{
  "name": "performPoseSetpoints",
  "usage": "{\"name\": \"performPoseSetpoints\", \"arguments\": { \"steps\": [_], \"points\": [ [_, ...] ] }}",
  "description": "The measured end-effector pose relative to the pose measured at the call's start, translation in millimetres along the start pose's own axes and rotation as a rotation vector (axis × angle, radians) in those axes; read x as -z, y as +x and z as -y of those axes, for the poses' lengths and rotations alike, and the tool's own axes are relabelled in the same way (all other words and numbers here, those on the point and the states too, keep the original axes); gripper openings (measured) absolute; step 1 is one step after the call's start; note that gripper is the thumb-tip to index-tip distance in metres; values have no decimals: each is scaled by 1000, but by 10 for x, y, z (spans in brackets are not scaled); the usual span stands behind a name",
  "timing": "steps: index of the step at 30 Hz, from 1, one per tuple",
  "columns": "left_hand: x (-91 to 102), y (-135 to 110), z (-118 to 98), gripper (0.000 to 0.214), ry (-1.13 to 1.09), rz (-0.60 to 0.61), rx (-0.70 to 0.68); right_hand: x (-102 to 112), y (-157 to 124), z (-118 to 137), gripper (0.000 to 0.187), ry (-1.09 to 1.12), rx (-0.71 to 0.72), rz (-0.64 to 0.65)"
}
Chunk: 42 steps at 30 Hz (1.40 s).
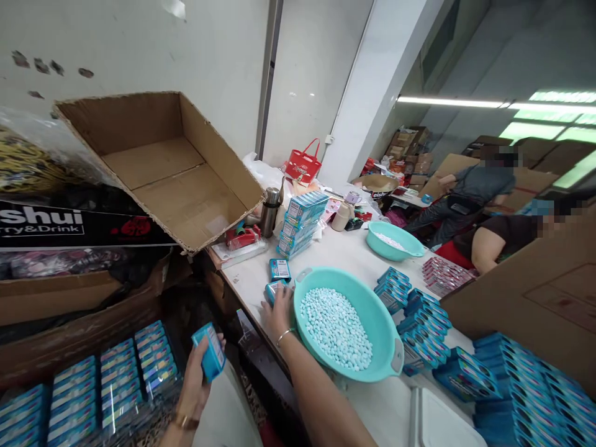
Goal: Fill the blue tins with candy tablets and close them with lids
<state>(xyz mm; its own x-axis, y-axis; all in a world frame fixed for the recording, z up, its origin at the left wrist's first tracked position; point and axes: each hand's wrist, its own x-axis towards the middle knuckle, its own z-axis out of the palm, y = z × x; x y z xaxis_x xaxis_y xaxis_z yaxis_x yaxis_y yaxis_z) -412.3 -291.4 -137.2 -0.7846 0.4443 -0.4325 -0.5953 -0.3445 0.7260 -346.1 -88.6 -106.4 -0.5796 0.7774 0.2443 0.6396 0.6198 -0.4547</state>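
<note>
My left hand (195,375) is closed around a small blue printed box (212,354), held off the table's edge above the packed boxes. On the table, my right hand (279,315) grips another small blue box (274,289), its fingers bent over the near side. Just behind that one lies a similar blue box (280,270), touched by neither hand. Right beside my right wrist stands a turquoise basin (379,329) with pale blue and white candy-like pieces (338,326) in it.
A carton of blue boxes in rows (116,385) is at lower left, below an open cardboard box (181,180). Wrapped blue packs (300,226) and a thermos (269,212) stand behind. Stacked blue boxes (512,391), a second basin (395,248) and two people are at right.
</note>
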Motion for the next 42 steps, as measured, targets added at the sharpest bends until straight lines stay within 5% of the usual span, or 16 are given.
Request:
{"name": "performPoseSetpoints", "arguments": {
  "steps": [5,8,13,17,20,25,29,32,37,42],
  "points": [
    [91,-473,177,61,-193,-15,103,-1,137,32,81,90,-140,37],
    [33,-667,45,63,-250,72,161,172,53,140,90,460,-140,58],
    [1,-881,-201,70,-135,293,43,934,-648,294,96,1381,120,232],
    [-143,-1016,-247,78,9,400,-68,1630,-1138,154,99,1564,177,191],
    [-399,-1083,-226,81,101,448,-111,1895,-1279,-61,103,1626,100,148],
    [-971,-1228,-236,93,286,675,-112,2004,-1332,-478,98,1551,33,66],
    [-1397,-1395,-165,86,337,750,-84,2059,-1365,-707,82,1387,98,178],
    [-1511,-1484,27,72,314,698,-70,2110,-1416,-714,60,1202,110,223],
    [-1312,-1443,319,74,209,463,88,2166,-1403,-498,46,928,217,186],
    [-1442,-1237,193,56,154,248,94,2126,-648,-879,49,728,253,176]
  ]
}}
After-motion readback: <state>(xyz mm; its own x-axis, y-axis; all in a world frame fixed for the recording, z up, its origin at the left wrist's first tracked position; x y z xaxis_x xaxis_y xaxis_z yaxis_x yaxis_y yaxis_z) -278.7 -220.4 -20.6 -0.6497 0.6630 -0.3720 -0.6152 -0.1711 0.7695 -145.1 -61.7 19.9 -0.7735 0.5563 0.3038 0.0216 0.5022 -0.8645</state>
